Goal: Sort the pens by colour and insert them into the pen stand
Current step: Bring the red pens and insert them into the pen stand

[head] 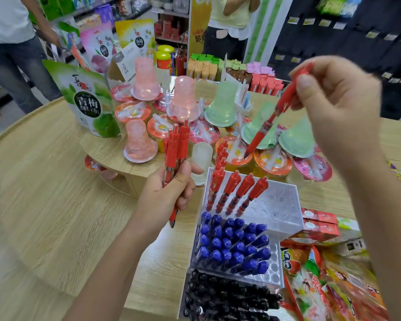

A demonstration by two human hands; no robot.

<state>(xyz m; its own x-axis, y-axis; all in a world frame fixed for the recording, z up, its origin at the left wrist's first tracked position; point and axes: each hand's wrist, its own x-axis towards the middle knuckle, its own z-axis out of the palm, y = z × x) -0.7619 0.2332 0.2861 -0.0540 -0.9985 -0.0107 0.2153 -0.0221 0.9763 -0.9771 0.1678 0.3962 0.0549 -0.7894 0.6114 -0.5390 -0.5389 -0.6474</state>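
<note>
- Shop shelves fill the background on my feed, with two people standing at the far side. Closer in is a pale wooden table (44, 205) with a raised round tier.
- On that tier I see bell-shaped jelly cups (146, 79) in pink and green, flat sealed cups, and a green pouch (86, 103) standing upright.
- I find the clear pen stand (280, 205) on the table right of centre, stepped in three blocks.
- Its far block holds red pens (232, 188) in a row along the near edge and a line up the left side. Open holes show to their right.
- The middle block is packed with blue pens (234, 244) and the nearest block with black pens (229, 295).
- The left hand (169, 191) grips a bundle of red pens (176, 147), fingers curled round the barrels and thumb across the front. The clicker ends point up, just left of the stand.
- The right hand (333, 96), raised at upper right, pinches a single red pen (264, 130) near its top end.
- That pen slants down to the left, and its tip sits just beyond the stand's far edge, in front of an orange-lidded cup.
- Bright snack packets (322, 281) and red cartons (320, 223) lie just right of the stand.
</note>
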